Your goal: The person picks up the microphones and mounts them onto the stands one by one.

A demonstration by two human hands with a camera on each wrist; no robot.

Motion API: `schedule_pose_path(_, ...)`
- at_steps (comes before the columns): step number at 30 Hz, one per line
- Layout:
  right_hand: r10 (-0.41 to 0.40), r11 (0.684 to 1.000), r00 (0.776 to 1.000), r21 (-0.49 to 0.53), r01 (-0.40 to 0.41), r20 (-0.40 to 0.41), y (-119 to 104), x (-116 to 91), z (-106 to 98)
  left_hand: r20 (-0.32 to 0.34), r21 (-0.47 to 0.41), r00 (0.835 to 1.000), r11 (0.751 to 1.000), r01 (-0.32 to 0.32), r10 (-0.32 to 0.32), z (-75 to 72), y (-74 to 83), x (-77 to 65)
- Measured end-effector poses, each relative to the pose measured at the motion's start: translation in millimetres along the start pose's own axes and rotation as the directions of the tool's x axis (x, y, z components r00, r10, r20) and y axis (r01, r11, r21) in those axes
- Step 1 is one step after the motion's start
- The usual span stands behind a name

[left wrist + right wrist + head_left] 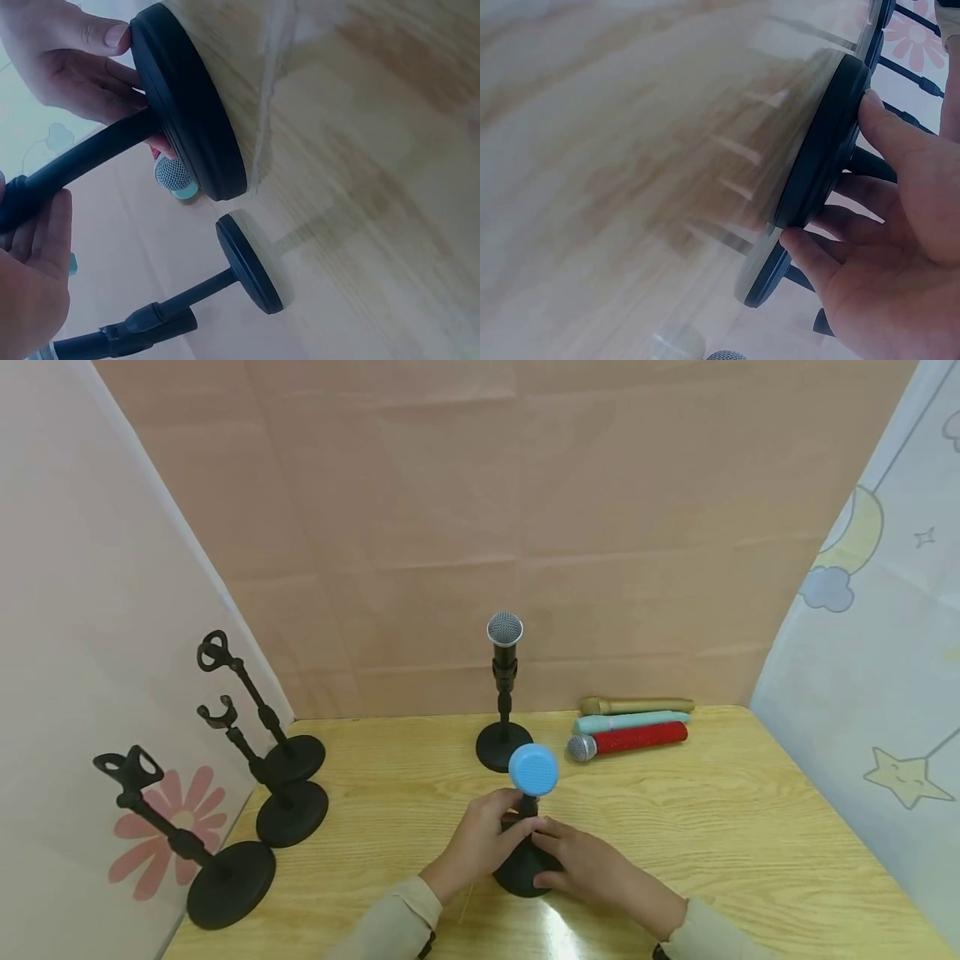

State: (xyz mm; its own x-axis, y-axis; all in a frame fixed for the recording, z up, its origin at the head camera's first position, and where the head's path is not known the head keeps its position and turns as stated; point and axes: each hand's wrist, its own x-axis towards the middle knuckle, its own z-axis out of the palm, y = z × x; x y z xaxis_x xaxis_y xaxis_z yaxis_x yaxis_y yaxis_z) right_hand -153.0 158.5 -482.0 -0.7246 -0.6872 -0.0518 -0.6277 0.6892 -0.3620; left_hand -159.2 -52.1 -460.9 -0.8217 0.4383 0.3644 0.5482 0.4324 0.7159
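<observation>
A black round-based microphone stand (517,878) stands at the near middle of the table, with a blue-headed microphone (533,769) at its top. My left hand (480,839) grips the stand's pole below the blue head; the left wrist view has its fingers around the black pole (97,157). My right hand (588,862) holds the rim of the base, thumb on the upper face and fingers at the edge, as the right wrist view shows at the base (821,142). The grip holding the microphone is hidden behind its head.
Behind stands another stand (504,747) carrying a silver-headed microphone (505,631). Gold (645,705), light-blue (630,722) and red (641,738) microphones lie at the back right. Three stands without microphones, the nearest with its base (231,885) at the table edge, line the left wall.
</observation>
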Motion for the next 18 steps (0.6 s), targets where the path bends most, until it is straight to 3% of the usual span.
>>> schedule_pose_path(3,0.002,1.000,1.000,-0.001,-0.002,0.003,0,0,1,0.004,0.010,1.000,1.000,-0.001,0.001,-0.7,1.3,0.4)
schedule_pose_path(6,-0.013,1.000,1.000,-0.017,0.013,-0.004,0,-1,0,0.107,-0.023,0.994,0.999,-0.024,0.026,-5.6,-1.7,4.1)
schedule_pose_path(8,-0.026,0.999,1.000,-0.028,0.026,-0.014,1,-2,0,0.216,-0.075,0.975,0.997,-0.033,0.048,-11.2,-5.2,8.6)
schedule_pose_path(10,-0.029,0.999,0.999,-0.030,0.028,-0.020,2,-2,0,0.319,-0.152,0.946,0.988,0.000,0.049,-16.8,-8.1,12.8)
schedule_pose_path(12,-0.022,1.000,1.000,-0.021,0.022,-0.022,2,-1,0,0.364,-0.199,0.931,0.979,0.042,0.034,-20.4,-9.1,15.3)
schedule_pose_path(14,-0.014,1.000,1.000,-0.005,0.014,-0.018,2,-1,0,0.346,-0.217,0.938,0.973,0.075,0.005,-20.9,-9.3,16.1)
schedule_pose_path(18,-0.022,1.000,1.000,-0.002,0.022,-0.015,2,-1,0,0.212,-0.146,0.977,0.988,0.053,-0.021,-17.8,-9.8,15.5)
